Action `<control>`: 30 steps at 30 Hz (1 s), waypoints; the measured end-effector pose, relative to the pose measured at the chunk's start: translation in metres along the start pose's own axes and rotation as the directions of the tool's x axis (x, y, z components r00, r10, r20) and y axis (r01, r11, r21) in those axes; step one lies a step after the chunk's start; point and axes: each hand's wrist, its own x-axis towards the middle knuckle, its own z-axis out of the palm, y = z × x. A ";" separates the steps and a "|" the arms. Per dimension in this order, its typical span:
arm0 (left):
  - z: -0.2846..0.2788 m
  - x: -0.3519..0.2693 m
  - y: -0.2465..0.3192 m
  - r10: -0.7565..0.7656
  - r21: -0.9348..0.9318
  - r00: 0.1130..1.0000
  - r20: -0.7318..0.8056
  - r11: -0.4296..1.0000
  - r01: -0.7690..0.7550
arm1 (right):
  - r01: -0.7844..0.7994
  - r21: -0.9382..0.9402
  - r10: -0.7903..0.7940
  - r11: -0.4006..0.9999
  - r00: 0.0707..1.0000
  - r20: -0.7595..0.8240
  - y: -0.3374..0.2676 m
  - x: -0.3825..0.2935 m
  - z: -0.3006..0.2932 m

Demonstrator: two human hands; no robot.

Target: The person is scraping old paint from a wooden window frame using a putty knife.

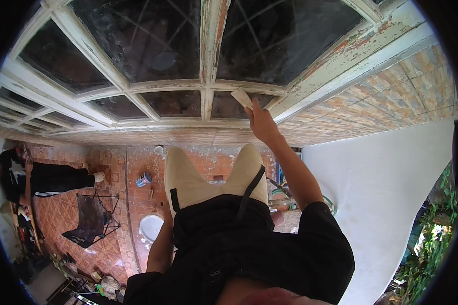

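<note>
My right hand point(260, 119) is closed on a flat, pale scraper or putty knife point(241, 96), its index finger laid along the tool. The broad end of the tool lies over the lower rail point(248, 87) of a window frame and a small glass pane. Old white paint on the frame point(351, 47) is chipped, with reddish and green patches showing. My left hand point(161, 209) hangs low beside my left thigh, above the floor near a round white lid or bucket point(151, 227); part of it is hidden, and whether it holds anything is unclear.
Stone-pattern tiles point(397, 89) run below the window. Paint flakes, a blue can point(144, 179) and a small white cup point(158, 150) are on the tiled floor. A folding chair point(87, 217) stands at the left, near another person point(53, 177). A white wall point(370, 183) rises at the right.
</note>
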 end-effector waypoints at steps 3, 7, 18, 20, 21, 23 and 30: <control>0.002 0.007 -0.003 -0.021 0.057 0.999 0.046 0.998 0.018 | -0.003 -0.002 0.003 1.000 0.999 -0.031 -0.001 0.000 0.006; 0.004 0.008 -0.023 0.083 -0.013 0.991 -0.107 0.996 -0.085 | 0.009 -0.013 -0.009 1.000 1.000 0.008 -0.008 0.001 -0.007; 0.021 0.025 -0.034 0.008 0.107 1.000 -0.019 0.994 -0.006 | 0.073 -0.123 -0.072 0.990 0.997 0.014 -0.002 0.003 -0.004; 0.019 0.023 -0.035 0.023 0.116 0.998 -0.054 0.993 -0.017 | 0.040 -0.094 -0.039 0.995 0.999 0.011 -0.007 0.005 0.003; 0.019 0.021 -0.027 0.027 0.116 0.998 -0.057 0.993 -0.020 | 0.015 -0.076 -0.015 0.997 1.000 0.010 -0.006 0.008 0.005; 0.010 0.011 -0.014 -0.003 0.060 1.000 -0.014 0.998 0.004 | 0.009 -0.081 -0.009 0.997 1.000 -0.002 0.000 0.005 0.005; -0.013 0.000 0.015 -0.063 0.064 0.996 0.065 0.996 0.059 | 0.191 -0.179 -0.191 0.965 0.981 0.016 0.004 0.021 0.022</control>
